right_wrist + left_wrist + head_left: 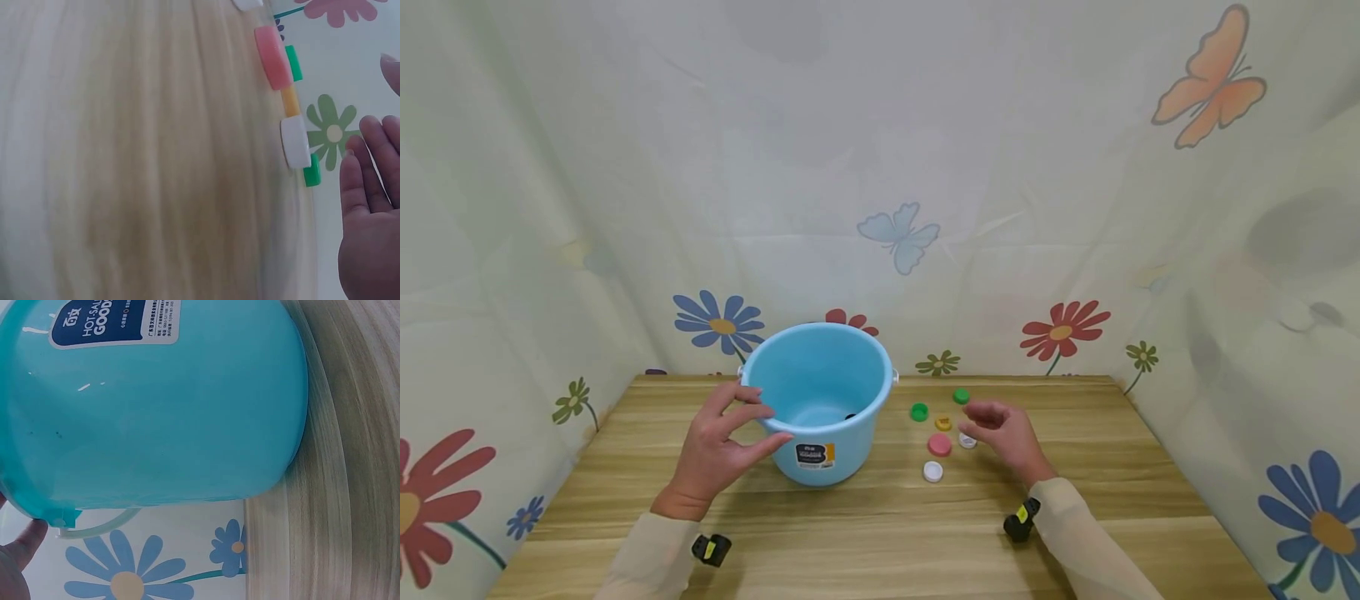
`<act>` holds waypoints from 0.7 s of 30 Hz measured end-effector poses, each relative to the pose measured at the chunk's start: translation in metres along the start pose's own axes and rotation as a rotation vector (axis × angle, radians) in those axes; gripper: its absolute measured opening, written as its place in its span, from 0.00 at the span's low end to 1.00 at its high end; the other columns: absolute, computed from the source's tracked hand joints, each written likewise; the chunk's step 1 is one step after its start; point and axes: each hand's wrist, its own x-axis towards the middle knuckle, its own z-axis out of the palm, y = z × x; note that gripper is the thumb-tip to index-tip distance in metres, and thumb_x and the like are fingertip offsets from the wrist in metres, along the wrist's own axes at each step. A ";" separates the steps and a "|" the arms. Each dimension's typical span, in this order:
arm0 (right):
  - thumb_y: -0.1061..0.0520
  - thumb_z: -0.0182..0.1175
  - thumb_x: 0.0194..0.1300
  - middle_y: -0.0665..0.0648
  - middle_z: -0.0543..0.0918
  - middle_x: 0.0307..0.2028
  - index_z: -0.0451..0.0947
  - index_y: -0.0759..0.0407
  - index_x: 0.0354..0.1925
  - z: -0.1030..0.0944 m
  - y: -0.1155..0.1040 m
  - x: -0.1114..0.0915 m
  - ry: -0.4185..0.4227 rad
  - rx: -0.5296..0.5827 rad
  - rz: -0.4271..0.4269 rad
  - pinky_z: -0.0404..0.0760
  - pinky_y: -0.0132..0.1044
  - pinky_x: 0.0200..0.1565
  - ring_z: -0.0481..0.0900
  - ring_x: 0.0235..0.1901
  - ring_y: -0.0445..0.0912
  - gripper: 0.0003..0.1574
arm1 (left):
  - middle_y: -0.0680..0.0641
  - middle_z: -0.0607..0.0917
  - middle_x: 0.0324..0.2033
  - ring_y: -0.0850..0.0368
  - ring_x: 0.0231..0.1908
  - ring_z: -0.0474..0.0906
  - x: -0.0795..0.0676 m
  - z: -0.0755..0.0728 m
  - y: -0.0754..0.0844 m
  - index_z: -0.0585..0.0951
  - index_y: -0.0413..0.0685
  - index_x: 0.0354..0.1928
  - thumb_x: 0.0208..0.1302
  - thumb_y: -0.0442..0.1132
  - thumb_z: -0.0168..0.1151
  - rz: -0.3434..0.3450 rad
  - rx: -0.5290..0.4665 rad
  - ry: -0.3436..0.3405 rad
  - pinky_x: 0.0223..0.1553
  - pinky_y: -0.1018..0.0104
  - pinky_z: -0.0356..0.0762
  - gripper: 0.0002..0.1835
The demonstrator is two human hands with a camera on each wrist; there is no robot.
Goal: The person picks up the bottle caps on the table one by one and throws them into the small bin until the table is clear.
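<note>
A light blue bucket (842, 450) stands upright on the table, a label on its front. My left hand (722, 446) holds its rim at the left front, thumb outside and fingertips over the edge. The left wrist view shows the bucket wall (169, 425) close up, with a finger at the rim. My right hand (1011, 437) hovers by a white cap (967, 441), its fingers loosely bent and nothing visible between them. Nearby lie a pink cap (939, 444), a yellow cap (943, 423), another white cap (932, 472) and two green caps (919, 412).
A small dark thing (850, 417) shows inside the bucket, too small to identify. The wooden table (880, 533) ends at the back against a flower-patterned curtain (1000, 275). A white bucket handle (103, 530) hangs beside the bucket in the left wrist view.
</note>
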 end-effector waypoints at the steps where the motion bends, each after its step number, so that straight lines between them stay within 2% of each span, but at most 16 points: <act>1: 0.50 0.75 0.61 0.59 0.86 0.56 0.82 0.58 0.58 -0.001 0.002 0.000 -0.008 -0.002 0.000 0.85 0.39 0.59 0.84 0.55 0.51 0.29 | 0.44 0.81 0.45 0.46 0.56 0.78 0.000 0.000 0.000 0.88 0.53 0.36 0.55 0.69 0.71 0.002 0.000 0.001 0.68 0.85 0.60 0.26; 7: 0.50 0.75 0.61 0.59 0.86 0.56 0.83 0.55 0.57 -0.003 0.010 0.002 -0.035 -0.037 -0.004 0.85 0.42 0.60 0.84 0.56 0.51 0.27 | 0.44 0.81 0.45 0.45 0.56 0.77 0.000 -0.001 0.000 0.89 0.51 0.36 0.52 0.64 0.77 -0.001 -0.004 -0.004 0.68 0.85 0.60 0.24; 15: 0.52 0.75 0.61 0.61 0.86 0.55 0.83 0.57 0.55 -0.002 0.013 0.001 -0.039 -0.076 0.019 0.86 0.41 0.58 0.85 0.53 0.51 0.25 | 0.45 0.81 0.45 0.44 0.56 0.78 0.000 -0.001 0.001 0.89 0.50 0.36 0.51 0.63 0.77 -0.007 -0.001 -0.008 0.68 0.85 0.59 0.24; 21: 0.50 0.76 0.59 0.59 0.87 0.54 0.84 0.57 0.54 -0.002 0.014 0.002 -0.057 -0.094 0.043 0.86 0.44 0.58 0.85 0.53 0.50 0.26 | 0.46 0.81 0.45 0.42 0.56 0.78 0.000 -0.001 0.001 0.89 0.53 0.36 0.45 0.56 0.83 -0.008 0.006 -0.011 0.68 0.85 0.59 0.21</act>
